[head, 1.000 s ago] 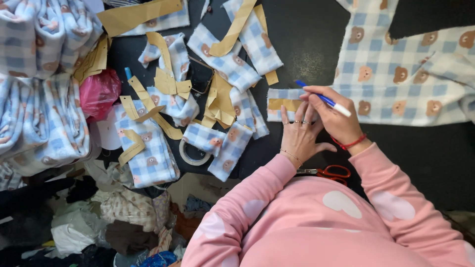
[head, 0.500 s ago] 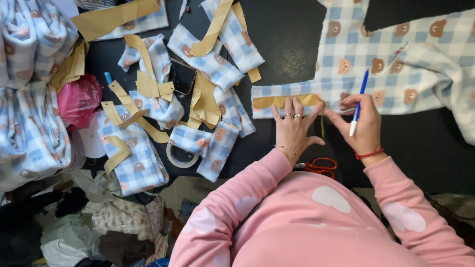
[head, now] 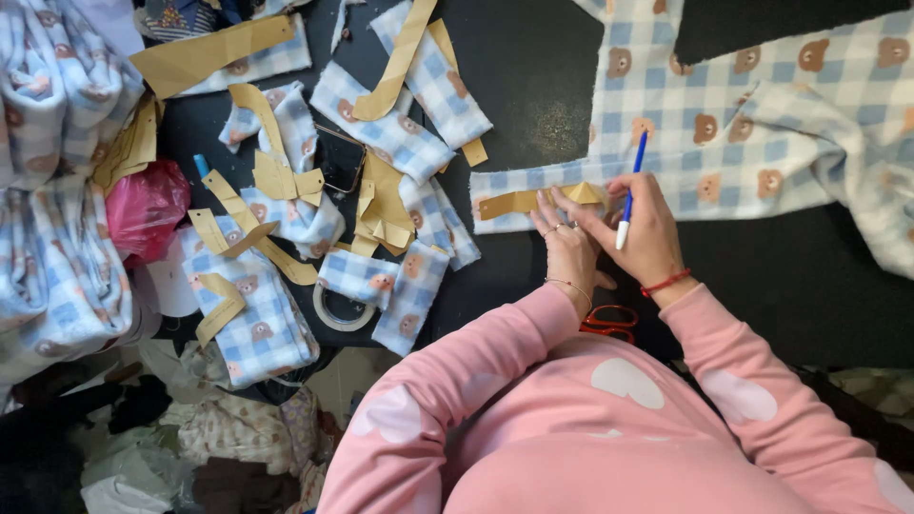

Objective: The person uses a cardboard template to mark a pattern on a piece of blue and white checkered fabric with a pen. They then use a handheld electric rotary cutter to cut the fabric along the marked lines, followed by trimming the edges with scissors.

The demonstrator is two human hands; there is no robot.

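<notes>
Head view | our left hand [head: 568,249] stays flat on the paper pattern [head: 514,202] over the fabric strip [head: 533,181] | our right hand [head: 647,228], now back beside it, grips the pen [head: 630,190] upright, pinching the pattern's end.

Even, soft overhead light is filling the scene; shadows are staying faint. The black table [head: 533,76] is soaking up light, showing only a dull grainy sheen. The pale checked fabric [head: 743,114] is reading bright, not blown out. Corners are softening and bending slightly.
</notes>
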